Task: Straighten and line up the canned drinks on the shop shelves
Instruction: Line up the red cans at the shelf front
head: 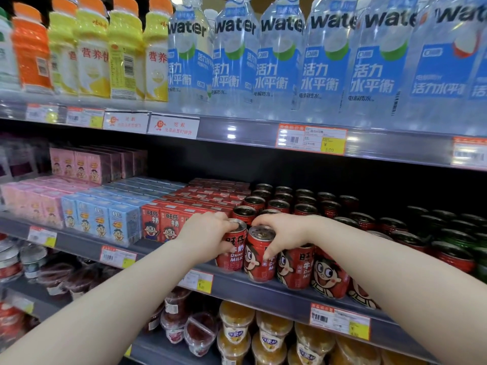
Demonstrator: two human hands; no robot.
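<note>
Two bare forearms reach in from the bottom corners of the frame. Below them, at lower centre, fruit cups (236, 328) sit on the bottom shelf. At the centre, the left grip (208, 233) curls round the top of the leftmost red can (233, 256), thumb on its label. The right grip (279, 232) clasps the rim of the second red can (256, 268) just beside it, fingers down its side. Both cans stand upright at the front edge of the middle shelf (263, 291), touching or nearly so. More front cans (299, 267) run right of them, with rows of red cans (279, 205) behind. Red cartons (158, 222) stand to the left. Water bottles (324, 61) fill the top shelf at upper right
</note>
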